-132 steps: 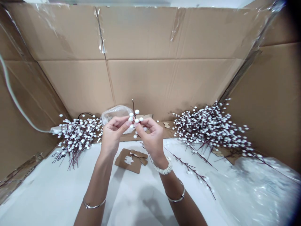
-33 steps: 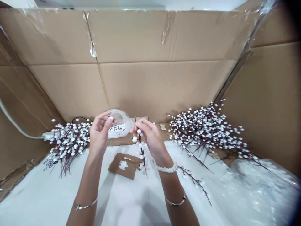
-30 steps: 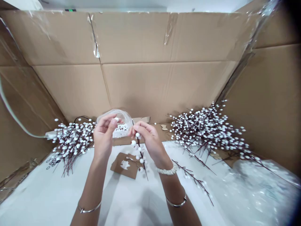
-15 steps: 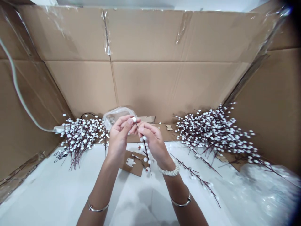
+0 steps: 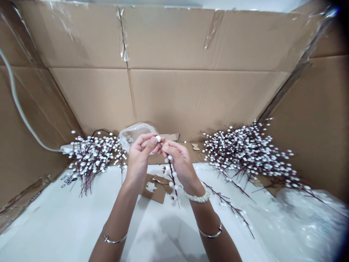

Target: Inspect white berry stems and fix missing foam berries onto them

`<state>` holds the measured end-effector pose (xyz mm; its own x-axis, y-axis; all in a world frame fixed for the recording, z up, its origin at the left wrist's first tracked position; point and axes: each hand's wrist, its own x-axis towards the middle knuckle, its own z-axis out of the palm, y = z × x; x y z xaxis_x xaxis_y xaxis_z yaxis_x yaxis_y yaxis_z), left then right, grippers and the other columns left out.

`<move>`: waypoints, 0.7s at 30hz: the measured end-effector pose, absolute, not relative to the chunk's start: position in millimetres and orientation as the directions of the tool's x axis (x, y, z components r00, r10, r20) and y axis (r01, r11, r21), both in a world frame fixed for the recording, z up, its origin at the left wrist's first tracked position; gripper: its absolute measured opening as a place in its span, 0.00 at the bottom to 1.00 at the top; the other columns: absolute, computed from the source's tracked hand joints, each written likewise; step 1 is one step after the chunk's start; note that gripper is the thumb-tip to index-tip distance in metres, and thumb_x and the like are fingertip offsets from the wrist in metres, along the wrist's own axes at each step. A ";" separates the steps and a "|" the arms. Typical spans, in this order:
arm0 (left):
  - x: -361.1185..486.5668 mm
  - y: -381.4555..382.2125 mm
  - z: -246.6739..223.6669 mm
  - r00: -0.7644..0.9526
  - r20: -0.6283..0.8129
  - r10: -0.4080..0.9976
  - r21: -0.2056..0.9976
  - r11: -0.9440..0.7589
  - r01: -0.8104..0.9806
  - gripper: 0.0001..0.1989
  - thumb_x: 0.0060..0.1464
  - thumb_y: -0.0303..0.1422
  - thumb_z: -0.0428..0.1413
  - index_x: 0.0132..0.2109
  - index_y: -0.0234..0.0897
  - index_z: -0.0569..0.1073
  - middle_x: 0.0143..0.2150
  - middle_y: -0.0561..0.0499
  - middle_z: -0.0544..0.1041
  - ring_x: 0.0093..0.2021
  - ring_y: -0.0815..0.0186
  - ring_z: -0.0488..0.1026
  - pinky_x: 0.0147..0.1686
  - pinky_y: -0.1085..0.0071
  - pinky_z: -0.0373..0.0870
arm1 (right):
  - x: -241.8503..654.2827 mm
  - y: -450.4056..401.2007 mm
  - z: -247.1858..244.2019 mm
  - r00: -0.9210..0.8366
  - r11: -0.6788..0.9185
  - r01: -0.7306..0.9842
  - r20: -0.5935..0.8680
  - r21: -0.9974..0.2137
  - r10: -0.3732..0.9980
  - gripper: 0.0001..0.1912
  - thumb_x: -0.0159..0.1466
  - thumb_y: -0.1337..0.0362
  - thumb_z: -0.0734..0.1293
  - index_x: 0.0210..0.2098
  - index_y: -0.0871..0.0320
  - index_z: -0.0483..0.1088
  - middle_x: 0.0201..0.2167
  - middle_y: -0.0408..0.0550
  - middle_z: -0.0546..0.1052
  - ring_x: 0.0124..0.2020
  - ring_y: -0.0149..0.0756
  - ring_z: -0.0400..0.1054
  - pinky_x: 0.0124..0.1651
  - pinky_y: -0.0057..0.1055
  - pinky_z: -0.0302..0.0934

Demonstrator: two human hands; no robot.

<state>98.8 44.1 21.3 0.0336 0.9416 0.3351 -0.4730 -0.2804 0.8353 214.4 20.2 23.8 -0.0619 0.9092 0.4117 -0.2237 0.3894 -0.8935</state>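
Note:
Between the thumb and fingers of my left hand (image 5: 141, 153) is a white ball (image 5: 158, 138), at the tip of a thin dark stem. My right hand (image 5: 180, 163) pinches that same stem, a brown twig (image 5: 172, 174) with white balls and small reddish star-shaped bits. The twig hangs down below my right fingers. Beneath it on the white table (image 5: 103, 225) lies a piece of brown cardboard (image 5: 154, 193) with a torn white patch.
White-berried twigs are heaped at the left (image 5: 94, 154) and right (image 5: 245, 149). A clear plastic bag (image 5: 131, 133) is behind my hands; plastic film (image 5: 308, 218) lies at the right. Cardboard walls (image 5: 169, 91) surround the table, and a white cable (image 5: 20, 103) runs down the left.
Both hands have shifted slightly to the right with the ball and the twig. The twig's lower end has swung a little to the right.

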 end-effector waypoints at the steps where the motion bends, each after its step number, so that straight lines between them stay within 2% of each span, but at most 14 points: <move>1: 98.8 43.9 21.2 0.033 0.338 0.940 0.836 -0.284 -0.470 0.13 0.48 0.40 0.66 0.38 0.39 0.76 0.35 0.49 0.82 0.32 0.70 0.75 0.37 0.72 0.71 | 214.5 20.2 23.4 -0.053 0.385 -0.221 0.406 -0.896 0.913 0.14 0.61 0.61 0.62 0.20 0.57 0.63 0.25 0.41 0.70 0.28 0.29 0.60 0.36 0.26 0.57; 6: 98.7 43.8 21.1 0.038 0.347 0.937 0.831 -0.289 -0.476 0.12 0.48 0.38 0.66 0.37 0.39 0.76 0.35 0.50 0.82 0.31 0.71 0.75 0.37 0.72 0.71 | 214.3 18.8 23.8 -0.034 0.397 -0.200 0.411 -0.896 0.911 0.14 0.62 0.62 0.61 0.21 0.56 0.63 0.26 0.41 0.71 0.28 0.28 0.59 0.35 0.27 0.56; 16: 96.4 43.8 22.6 0.038 0.389 0.921 0.830 -0.332 -0.448 0.10 0.48 0.36 0.66 0.36 0.38 0.76 0.34 0.50 0.81 0.31 0.70 0.75 0.38 0.72 0.72 | 213.9 18.8 24.8 -0.044 0.466 -0.215 0.485 -0.858 0.873 0.14 0.65 0.63 0.60 0.22 0.56 0.64 0.28 0.42 0.74 0.34 0.30 0.65 0.42 0.28 0.60; 21: 96.3 42.4 24.2 0.040 0.399 0.916 0.831 -0.343 -0.439 0.10 0.48 0.35 0.66 0.36 0.37 0.77 0.32 0.51 0.81 0.32 0.71 0.76 0.39 0.74 0.71 | 213.1 17.8 25.1 -0.042 0.484 -0.195 0.500 -0.853 0.865 0.13 0.66 0.61 0.60 0.27 0.56 0.70 0.29 0.42 0.75 0.35 0.29 0.67 0.44 0.28 0.61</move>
